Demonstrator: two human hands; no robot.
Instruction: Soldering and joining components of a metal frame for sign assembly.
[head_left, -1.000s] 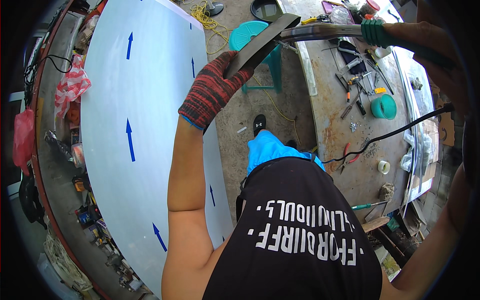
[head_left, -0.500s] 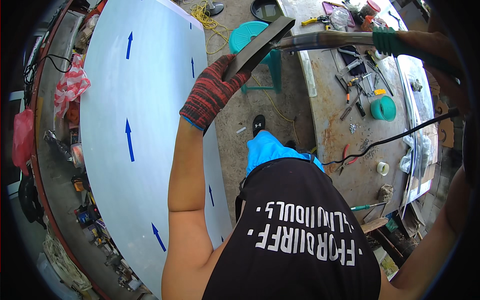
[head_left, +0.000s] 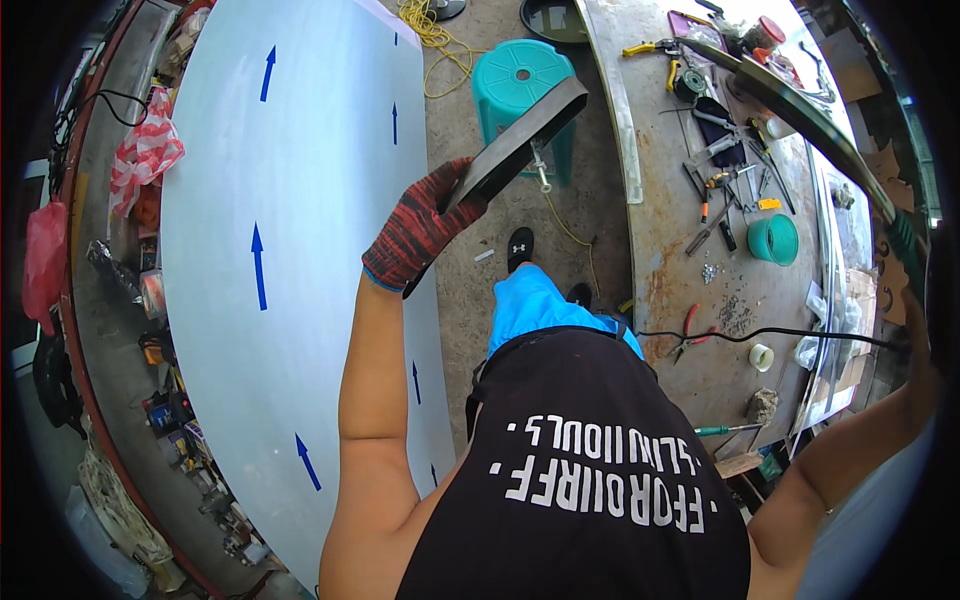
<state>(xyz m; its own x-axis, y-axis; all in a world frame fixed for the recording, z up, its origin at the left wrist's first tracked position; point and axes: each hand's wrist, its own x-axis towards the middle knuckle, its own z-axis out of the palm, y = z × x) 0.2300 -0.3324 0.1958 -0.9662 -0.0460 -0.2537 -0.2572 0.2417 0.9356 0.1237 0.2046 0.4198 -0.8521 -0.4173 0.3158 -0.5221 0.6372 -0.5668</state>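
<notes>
My left hand (head_left: 425, 225) (red-and-black knitted glove (head_left: 403, 250)) is wrapped round the long grey metal bar (head_left: 515, 140), whose end ahead I should steady; my right hand's (head_left: 917, 340) hold I can't tell.

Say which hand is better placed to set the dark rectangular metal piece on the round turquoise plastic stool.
Likely the left hand: gloved in red and black, it grips the metal piece, overlapping the stool in view. The right hand holds a long green-gripped metal tool.
</notes>
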